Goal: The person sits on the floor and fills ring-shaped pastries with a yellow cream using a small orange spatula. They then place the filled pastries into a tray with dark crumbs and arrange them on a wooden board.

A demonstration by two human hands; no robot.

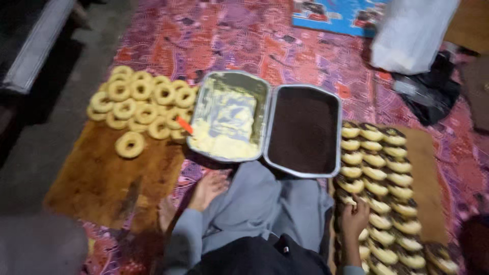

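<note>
My right hand (354, 218) reaches onto the right-hand wooden board (425, 168), fingers curled on a coated doughnut (351, 199) in the left column of several rows of cream-and-chocolate doughnuts (387, 173). My left hand is out of sight. A bare foot (208, 189) pokes out beside my grey-clad knee (260, 203). In front of the knee are two metal trays, one with pale cream (226, 119) and one with dark chocolate sprinkles (304, 130). The picture is blurred.
A pile of plain ring doughnuts (140, 104) lies at the far end of a left wooden board (97, 178). Everything sits on a red patterned rug (254, 40). A white bag (412, 33), a black bag (430, 91) and a blue box (336, 15) lie behind.
</note>
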